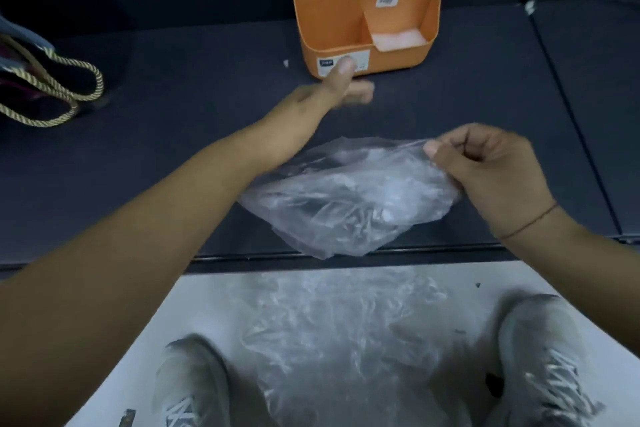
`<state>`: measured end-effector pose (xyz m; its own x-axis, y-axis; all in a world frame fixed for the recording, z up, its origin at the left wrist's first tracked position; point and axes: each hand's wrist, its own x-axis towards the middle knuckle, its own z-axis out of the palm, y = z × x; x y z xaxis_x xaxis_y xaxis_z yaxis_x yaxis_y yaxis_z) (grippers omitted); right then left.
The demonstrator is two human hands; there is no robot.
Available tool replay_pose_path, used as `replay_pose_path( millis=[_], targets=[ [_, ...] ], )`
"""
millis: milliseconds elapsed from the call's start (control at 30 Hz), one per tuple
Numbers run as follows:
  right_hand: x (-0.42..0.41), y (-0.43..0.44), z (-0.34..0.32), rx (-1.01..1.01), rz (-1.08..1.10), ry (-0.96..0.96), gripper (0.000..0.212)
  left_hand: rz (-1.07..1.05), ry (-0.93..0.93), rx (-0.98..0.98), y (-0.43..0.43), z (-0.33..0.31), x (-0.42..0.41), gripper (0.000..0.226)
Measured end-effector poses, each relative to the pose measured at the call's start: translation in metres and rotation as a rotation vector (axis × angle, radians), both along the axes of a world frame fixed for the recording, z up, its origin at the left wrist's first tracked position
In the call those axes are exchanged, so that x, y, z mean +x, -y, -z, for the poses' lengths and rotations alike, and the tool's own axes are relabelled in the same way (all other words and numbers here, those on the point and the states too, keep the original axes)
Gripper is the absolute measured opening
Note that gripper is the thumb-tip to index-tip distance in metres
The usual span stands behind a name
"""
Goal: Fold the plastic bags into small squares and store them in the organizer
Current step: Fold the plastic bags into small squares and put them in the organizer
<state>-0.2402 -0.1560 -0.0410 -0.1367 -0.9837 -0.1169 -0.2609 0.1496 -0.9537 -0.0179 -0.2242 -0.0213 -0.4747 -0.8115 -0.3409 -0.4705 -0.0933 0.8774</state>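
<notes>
Head view: nearest the camera, between two grey shoes, loose plastic lies crumpled on the floor, apparently bags awaiting folding. On the desk, the current plastic bag lies unfolded and creased, left of the right hand, which pinches its right edge between thumb and curled fingers. Its long axis runs roughly left to right. The left hand, blurred, appears open and holds nothing. Just beyond it stands the orange organizer, four compartments already holding folded bags. Judgement: task well advanced; this bag and the floor stock remain.
</notes>
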Motion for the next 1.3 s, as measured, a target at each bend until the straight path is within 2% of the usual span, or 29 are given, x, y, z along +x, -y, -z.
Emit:
replay_pose_path(
  millis=[67, 133, 200, 267, 300, 367, 433, 500, 533, 600, 667, 733, 800, 967, 1067, 1133, 1200, 1300],
  targets=[
    [-0.007, 0.012, 0.001, 0.027, 0.048, 0.006, 0.017, 0.106, -0.068, 0.181, -0.025, -0.009, 0.004, 0.073],
    [-0.011, 0.02, 0.0, 0.094, 0.05, 0.054, 0.015, 0.182, -0.079, 0.187, -0.04, -0.01, 0.009, 0.06],
    [-0.011, 0.023, 0.0, 0.222, 0.021, 0.088, 0.013, 0.112, -0.121, 0.195, -0.051, -0.003, 0.008, 0.037],
    [-0.01, 0.023, 0.001, 0.296, 0.021, 0.055, 0.016, -0.108, -0.151, 0.19, -0.058, 0.003, 0.002, 0.012],
    [-0.01, 0.021, 0.001, 0.258, 0.033, 0.023, 0.017, -0.21, -0.159, 0.188, -0.06, 0.007, 0.001, 0.013],
    [-0.012, 0.016, -0.005, 0.05, -0.029, -0.053, 0.024, -0.306, -0.162, 0.198, -0.061, 0.016, 0.004, 0.031],
    [-0.014, 0.01, -0.013, -0.115, -0.277, -0.183, 0.045, -0.328, -0.194, 0.258, -0.061, 0.022, 0.009, 0.046],
    [-0.012, 0.009, -0.015, -0.149, -0.486, -0.309, 0.063, -0.348, -0.235, 0.319, -0.062, 0.023, 0.011, 0.053],
    [-0.008, 0.01, -0.014, -0.145, -0.518, -0.345, 0.063, -0.349, -0.26, 0.337, -0.063, 0.021, 0.01, 0.05],
    [0.001, 0.015, -0.011, -0.141, -0.487, -0.338, 0.044, -0.334, -0.295, 0.348, -0.064, 0.02, 0.01, 0.047],
    [0.008, 0.02, -0.011, -0.15, -0.425, -0.266, 0.02, -0.317, -0.29, 0.325, -0.063, 0.019, 0.014, 0.05],
    [0.009, 0.023, -0.013, -0.141, -0.36, -0.144, 0.02, -0.331, -0.26, 0.295, -0.061, 0.019, 0.021, 0.06],
    [0.008, 0.026, -0.016, -0.115, -0.282, 0.04, 0.024, -0.386, -0.255, 0.274, -0.059, 0.019, 0.029, 0.058],
    [-0.004, 0.034, -0.016, 0.134, -0.103, 0.51, 0.018, -0.439, -0.158, 0.272, -0.052, 0.025, 0.056, 0.061],
    [-0.008, 0.038, -0.017, 0.255, -0.057, 0.632, 0.038, -0.511, -0.108, 0.242, -0.049, 0.027, 0.065, 0.029],
    [-0.009, 0.04, -0.018, 0.276, -0.025, 0.688, 0.038, -0.596, -0.009, 0.076, -0.046, 0.033, 0.069, 0.02],
    [-0.011, 0.042, -0.017, 0.272, -0.019, 0.726, 0.04, -0.656, 0.099, -0.153, -0.045, 0.033, 0.07, 0.031],
    [-0.013, 0.041, -0.013, 0.268, -0.023, 0.723, 0.038, -0.522, 0.154, -0.437, -0.056, 0.016, 0.053, 0.043]
  ],
)
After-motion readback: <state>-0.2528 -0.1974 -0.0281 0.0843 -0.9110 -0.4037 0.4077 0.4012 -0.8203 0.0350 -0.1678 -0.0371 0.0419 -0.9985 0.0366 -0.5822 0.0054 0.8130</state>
